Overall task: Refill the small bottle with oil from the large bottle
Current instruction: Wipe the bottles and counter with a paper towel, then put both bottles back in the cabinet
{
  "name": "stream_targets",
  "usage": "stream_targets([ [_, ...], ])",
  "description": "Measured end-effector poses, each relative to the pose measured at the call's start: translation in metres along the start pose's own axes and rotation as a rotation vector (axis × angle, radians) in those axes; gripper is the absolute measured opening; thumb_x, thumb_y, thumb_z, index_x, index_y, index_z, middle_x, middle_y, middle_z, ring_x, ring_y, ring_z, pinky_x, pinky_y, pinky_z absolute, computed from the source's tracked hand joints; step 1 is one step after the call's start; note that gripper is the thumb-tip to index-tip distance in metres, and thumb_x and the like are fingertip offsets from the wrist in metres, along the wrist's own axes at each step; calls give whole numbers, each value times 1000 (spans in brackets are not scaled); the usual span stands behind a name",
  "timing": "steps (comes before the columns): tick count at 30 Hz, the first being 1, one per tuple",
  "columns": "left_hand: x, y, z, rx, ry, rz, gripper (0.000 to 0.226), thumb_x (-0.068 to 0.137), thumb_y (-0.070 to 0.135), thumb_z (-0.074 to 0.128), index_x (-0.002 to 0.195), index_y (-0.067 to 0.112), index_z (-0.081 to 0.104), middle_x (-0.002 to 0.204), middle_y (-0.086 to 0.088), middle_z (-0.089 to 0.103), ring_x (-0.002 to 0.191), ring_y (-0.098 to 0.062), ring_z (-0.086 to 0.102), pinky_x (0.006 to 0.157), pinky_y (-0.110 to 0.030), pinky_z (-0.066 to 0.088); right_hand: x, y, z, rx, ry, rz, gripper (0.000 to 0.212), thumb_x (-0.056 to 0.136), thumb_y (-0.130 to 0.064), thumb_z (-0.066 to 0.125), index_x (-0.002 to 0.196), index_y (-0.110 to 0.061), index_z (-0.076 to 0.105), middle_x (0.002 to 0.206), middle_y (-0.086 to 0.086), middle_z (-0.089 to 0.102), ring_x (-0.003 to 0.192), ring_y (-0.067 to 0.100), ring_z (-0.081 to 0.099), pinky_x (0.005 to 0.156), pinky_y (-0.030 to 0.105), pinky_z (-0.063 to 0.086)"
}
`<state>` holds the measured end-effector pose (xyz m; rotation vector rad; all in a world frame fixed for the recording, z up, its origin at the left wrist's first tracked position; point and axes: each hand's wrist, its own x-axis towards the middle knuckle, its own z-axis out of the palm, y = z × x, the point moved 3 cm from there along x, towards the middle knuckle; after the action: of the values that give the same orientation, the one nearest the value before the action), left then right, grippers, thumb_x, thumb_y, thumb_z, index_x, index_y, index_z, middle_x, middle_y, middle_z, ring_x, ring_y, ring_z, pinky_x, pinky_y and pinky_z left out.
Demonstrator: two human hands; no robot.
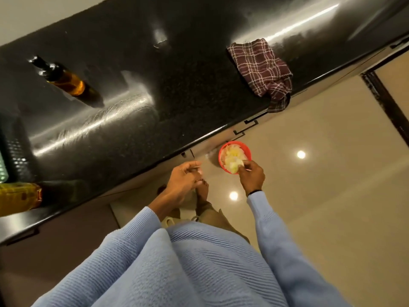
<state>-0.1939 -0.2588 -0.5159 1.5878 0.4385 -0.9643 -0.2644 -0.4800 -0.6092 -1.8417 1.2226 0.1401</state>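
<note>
Holding red bowl (231,149) by its rim, right hand (252,177) is busy; left hand (184,181) loosely open, seemingly empty; small bottle (60,78) far left on table (177,96), large bottle (20,198) near-left edge; one-handed pouring risks spills.

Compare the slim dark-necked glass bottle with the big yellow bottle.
The slim dark-necked glass bottle is narrow; the big yellow bottle is broad and cut off by the frame. The slim one stands far back, the big one near the front edge. Both rest on the black counter.
</note>
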Motion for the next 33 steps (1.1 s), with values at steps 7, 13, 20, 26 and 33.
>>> stream_targets([
  [7, -3, -7, -9, -3, 75, 3, 30, 93, 11, 65, 122, 19, 63, 114, -6, 68, 105, -21, 68, 92, -39, 58, 75, 25, -1, 159, -24, 307, 40, 82, -10, 67, 122, -15, 62, 108, 7, 69, 93, 27, 66, 80, 30, 53],
  [13, -4, -14, -15, 21, 80, -2, 31, 93, 6, 63, 120, 21, 64, 116, -6, 68, 106, -23, 67, 86, -34, 58, 86, 56, 19, 95, -246, 465, 61, 86, -11, 65, 142, -13, 42, 127, 13, 56, 93, 40, 68, 88, 49, 58],
  [20, -5, -12, -20, 35, 99, 53, 30, 94, 11, 64, 123, 21, 62, 112, -3, 69, 103, -19, 69, 86, -33, 58, 35, 24, 22, 238, -212, 363, 37, 91, -10, 64, 128, -11, 60, 114, 7, 56, 78, 21, 56, 91, 48, 57],
  [26, -9, -4, -33, 27, 144, 120, 32, 93, 15, 66, 121, 30, 61, 112, 2, 69, 104, -15, 68, 88, -34, 58, -4, -24, 28, 307, -254, 152, 25, 91, -18, 64, 116, -19, 66, 112, -5, 57, 107, 27, 56, 92, 49, 57],
  [33, -30, 16, -73, -62, 223, 195, 39, 93, 13, 66, 130, 24, 58, 114, 1, 68, 108, -15, 66, 91, -35, 57, -54, -102, 30, 419, -381, -92, 22, 96, -14, 63, 118, -15, 66, 110, 5, 71, 103, 18, 69, 87, 34, 60],
])
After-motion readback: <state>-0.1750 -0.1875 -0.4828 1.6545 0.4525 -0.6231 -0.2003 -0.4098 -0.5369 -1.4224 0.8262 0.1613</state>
